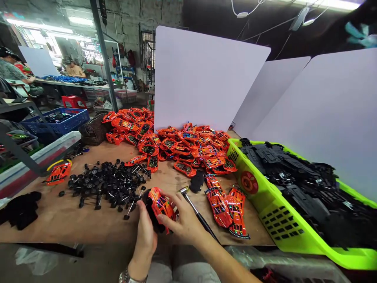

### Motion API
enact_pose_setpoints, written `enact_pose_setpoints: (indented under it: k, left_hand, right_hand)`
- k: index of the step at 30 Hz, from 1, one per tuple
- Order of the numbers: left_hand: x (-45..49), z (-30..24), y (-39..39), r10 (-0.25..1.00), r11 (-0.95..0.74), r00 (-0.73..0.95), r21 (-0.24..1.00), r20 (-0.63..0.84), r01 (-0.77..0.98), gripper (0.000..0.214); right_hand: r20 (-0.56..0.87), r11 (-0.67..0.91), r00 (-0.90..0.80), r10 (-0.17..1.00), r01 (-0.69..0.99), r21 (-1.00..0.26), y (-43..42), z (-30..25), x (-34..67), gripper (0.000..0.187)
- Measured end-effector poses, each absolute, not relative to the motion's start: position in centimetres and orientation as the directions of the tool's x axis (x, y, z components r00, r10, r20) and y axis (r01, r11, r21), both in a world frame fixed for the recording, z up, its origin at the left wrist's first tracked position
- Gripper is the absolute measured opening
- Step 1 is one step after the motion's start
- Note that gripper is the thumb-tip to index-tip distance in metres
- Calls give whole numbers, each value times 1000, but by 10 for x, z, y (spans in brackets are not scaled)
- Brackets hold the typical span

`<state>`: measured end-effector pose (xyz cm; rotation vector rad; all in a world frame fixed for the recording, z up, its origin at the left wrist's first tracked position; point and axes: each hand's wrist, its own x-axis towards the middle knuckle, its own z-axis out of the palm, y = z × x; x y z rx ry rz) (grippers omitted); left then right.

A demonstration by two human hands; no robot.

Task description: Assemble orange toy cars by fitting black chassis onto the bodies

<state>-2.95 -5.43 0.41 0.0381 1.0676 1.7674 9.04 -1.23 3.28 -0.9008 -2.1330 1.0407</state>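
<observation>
My left hand (144, 232) grips a black toy car chassis (150, 212) from below, pressed against an orange toy car body (161, 205) with coloured stripes. My right hand (184, 218) holds that body from the right, fingers over its top. Just beyond my right hand lies a small metal-headed hammer (196, 210) with a black handle. Its head (184, 190) points away from me. A heap of black wheels on axles (106, 184) spreads to the left of my hands, and several orange car bodies (226, 208) lie to the right.
A large heap of orange car bodies (173, 147) rests against white panels (200, 74). A lime green crate (265, 196) full of black chassis stands at the right. A blue crate (55, 122) and a wicker basket (94, 129) sit beyond the wooden table (88, 228). People sit at a far bench.
</observation>
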Motion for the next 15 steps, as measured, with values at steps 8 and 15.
enact_pose_setpoints:
  k: [8,15]
  left_hand:
    - [-4,-3,-33,841,-95,-461,761,-284,-642,74]
    - [3,-5,-23,829,-38,-436,744,-349,-667,71]
  right_hand:
    - [134,332,-561,817,268,-904,14,21,108,54]
    - [139,328,-556,820,256,-909,17,16,115,57]
